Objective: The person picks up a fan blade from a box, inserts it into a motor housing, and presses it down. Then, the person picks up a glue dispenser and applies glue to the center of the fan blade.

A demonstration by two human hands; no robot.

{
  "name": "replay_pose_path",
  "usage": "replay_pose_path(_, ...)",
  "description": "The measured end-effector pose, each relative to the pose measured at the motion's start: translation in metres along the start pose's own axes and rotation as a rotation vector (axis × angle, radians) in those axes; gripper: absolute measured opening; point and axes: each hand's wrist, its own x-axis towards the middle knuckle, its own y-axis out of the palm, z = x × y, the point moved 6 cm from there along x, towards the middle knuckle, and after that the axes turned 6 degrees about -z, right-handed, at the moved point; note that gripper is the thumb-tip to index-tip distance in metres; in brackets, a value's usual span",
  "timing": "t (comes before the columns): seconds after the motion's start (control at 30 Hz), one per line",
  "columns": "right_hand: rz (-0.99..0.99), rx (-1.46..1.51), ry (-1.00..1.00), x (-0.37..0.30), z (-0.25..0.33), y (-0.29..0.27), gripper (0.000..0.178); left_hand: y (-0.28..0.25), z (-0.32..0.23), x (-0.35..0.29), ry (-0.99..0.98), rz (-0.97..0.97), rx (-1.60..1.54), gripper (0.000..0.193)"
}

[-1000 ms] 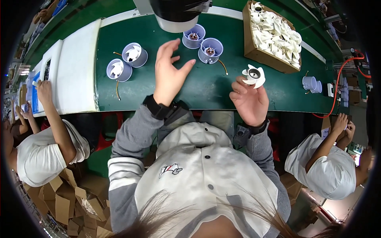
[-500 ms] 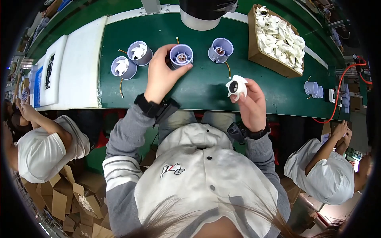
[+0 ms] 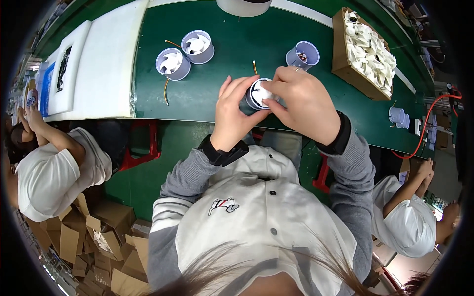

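My left hand (image 3: 236, 106) is wrapped round a lavender cylindrical fan housing (image 3: 248, 104) near the table's front edge. My right hand (image 3: 302, 101) pinches a white fan impeller (image 3: 260, 93) at the mouth of that housing. How deep the impeller sits cannot be seen behind the fingers. A short wire with a plug (image 3: 254, 66) sticks out on the housing's far side. Just beyond my right hand stands another housing (image 3: 302, 54) with no impeller in it. To the left are two housings with white impellers inside, one nearer (image 3: 173, 64) and one farther (image 3: 198, 47).
A cardboard box (image 3: 340, 64) heaped with white impellers stands at the back right. Two lavender housings (image 3: 397, 117) lie near the right end of the green table (image 3: 222, 39). White foam (image 3: 111, 64) covers the left part. Co-workers sit at left (image 3: 54, 172) and right (image 3: 405, 212).
My left hand has drawn its housing nearer and to the right. My right hand has brought the impeller up and left to the housing's mouth. The view has also shifted.
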Motion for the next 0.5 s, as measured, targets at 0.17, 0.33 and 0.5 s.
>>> replay_pose_path(0.17,0.075,-0.255,-0.093,0.002,0.004,0.019,0.018,0.001,-0.001,0.000,0.024,0.013,0.022,0.059)
replay_pose_path(0.33,0.126,-0.342,-0.135,0.007,0.011,0.020,0.016,-0.001,-0.004,-0.001,0.037,-0.011,0.010,0.059)
replay_pose_path(0.5,-0.024,-0.432,-0.124,-0.001,0.017,0.010,0.021,-0.001,-0.007,0.001,0.018,0.013,0.040,0.059)
